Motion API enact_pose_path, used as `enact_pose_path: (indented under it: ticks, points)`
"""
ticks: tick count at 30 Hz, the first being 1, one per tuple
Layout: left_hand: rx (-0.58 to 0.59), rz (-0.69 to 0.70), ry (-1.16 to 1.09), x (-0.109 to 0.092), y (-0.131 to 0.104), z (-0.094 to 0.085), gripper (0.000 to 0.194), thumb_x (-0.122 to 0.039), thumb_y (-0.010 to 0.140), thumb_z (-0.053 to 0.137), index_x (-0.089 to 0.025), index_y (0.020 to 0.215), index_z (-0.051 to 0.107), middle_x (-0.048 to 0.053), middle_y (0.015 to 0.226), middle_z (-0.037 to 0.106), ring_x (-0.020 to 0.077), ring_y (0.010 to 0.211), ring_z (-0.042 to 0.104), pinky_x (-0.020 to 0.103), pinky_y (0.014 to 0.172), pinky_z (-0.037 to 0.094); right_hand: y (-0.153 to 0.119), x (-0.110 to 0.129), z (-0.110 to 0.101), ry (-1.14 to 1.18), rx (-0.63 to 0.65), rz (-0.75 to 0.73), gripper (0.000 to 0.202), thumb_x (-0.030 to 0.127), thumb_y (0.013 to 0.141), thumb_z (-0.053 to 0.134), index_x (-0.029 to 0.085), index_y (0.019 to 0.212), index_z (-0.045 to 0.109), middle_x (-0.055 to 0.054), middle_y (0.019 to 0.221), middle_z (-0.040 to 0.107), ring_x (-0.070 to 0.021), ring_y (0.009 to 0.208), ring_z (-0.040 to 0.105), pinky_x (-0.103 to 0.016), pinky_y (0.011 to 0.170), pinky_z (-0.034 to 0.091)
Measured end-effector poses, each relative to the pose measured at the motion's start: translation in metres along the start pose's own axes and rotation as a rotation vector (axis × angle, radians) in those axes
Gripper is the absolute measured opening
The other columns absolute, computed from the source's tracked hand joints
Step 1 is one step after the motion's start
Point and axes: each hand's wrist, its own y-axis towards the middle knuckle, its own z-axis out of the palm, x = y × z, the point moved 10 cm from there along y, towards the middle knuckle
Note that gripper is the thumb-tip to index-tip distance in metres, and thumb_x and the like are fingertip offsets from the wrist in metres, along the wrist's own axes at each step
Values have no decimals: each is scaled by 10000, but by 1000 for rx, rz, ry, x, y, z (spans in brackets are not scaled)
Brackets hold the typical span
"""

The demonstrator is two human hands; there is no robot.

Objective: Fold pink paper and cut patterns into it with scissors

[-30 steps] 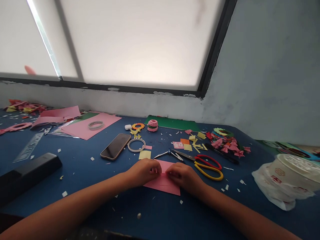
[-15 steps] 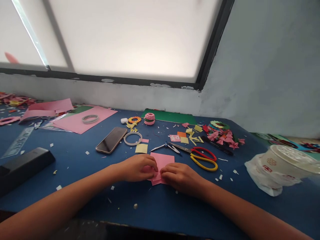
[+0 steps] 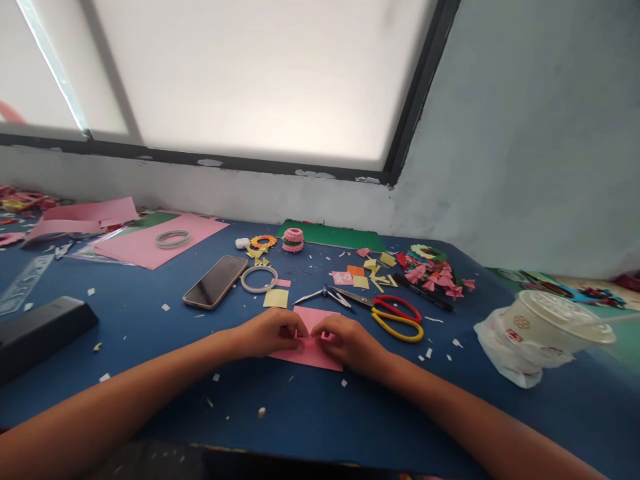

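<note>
A papercraft corner, whether home or classroom cannot be told: pink paper (image 3: 313, 357) lies toward the near edge of the blue table (image 3: 350, 420), scissors (image 3: 372, 304) near it, larger pink sheets (image 3: 143, 252) and a green sheet (image 3: 333, 235) along the far edge, pale snippets (image 3: 91, 291) strewn between, and a window (image 3: 260, 80) behind.

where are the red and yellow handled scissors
In the head view, the scissors lie right of centre on the blue tabletop, between the right hand and the slim black pen.
</note>
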Motion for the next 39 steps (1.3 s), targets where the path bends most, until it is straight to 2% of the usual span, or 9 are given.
enact_pose_path:
  ticks: [4,9,16,19,23,27,30,34,39]
  points:
    - [-67,143,26,-13,3,-9,153,-155,798,498,-143,827,648,60,825,635,117,739,570,201,678,428,2,9,-5,-130,-20,-178,215,106,821,461,183,877,654,-62,871,670,-151,809,605,-264,733,484]
    - [9,253,150,-29,-1,-10,234,-134,826,448,-167,907,665,90,940,661,136,819,602,215,746,437,-1,16,0,-203,71,-321,239,163,872,438,197,983,647,-56,970,674,-142,883,623,-246,784,493]
    - [50,302,263,-32,-5,-4,258,-143,829,443,-185,959,662,97,990,656,158,880,597,241,785,431,-2,11,1,-136,110,-300,202,196,853,489,191,985,641,-64,1004,669,-156,932,614,-267,830,480]
    - [-43,222,183,-25,-1,-8,203,-181,813,482,-165,880,674,89,890,660,144,799,592,231,733,437,3,5,-4,-27,68,-204,153,203,824,525,182,914,646,-64,938,671,-155,869,614,-266,780,483]
    - [-204,-56,68,2,5,-16,151,-248,769,556,-148,763,670,40,727,638,116,646,546,209,603,412,9,-12,-10,42,-12,17,86,193,791,562,178,759,641,-40,831,638,-137,767,591,-252,718,471]
    - [-259,-208,59,16,5,-18,181,-287,739,583,-129,668,637,13,632,575,100,557,475,208,514,355,12,-21,-10,12,-26,116,67,185,752,600,167,697,634,-40,816,604,-139,752,571,-256,709,459]
    - [-202,-97,76,7,7,-18,128,-240,740,575,-137,705,641,14,672,571,96,577,471,205,529,359,11,-19,-9,37,8,58,55,165,763,587,169,755,642,-44,832,622,-145,777,577,-260,723,465]
    - [-54,140,29,-13,4,-12,148,-187,767,544,-168,846,668,58,846,640,124,736,560,220,671,429,3,-9,-8,54,80,-112,155,171,832,501,186,880,648,-59,898,663,-150,849,598,-268,771,476]
    - [26,266,14,-25,-3,-5,238,-184,832,470,-190,951,675,106,985,660,163,891,595,264,793,447,-11,4,-7,-52,97,-255,229,203,883,428,191,985,633,-82,977,665,-150,890,613,-271,785,490]
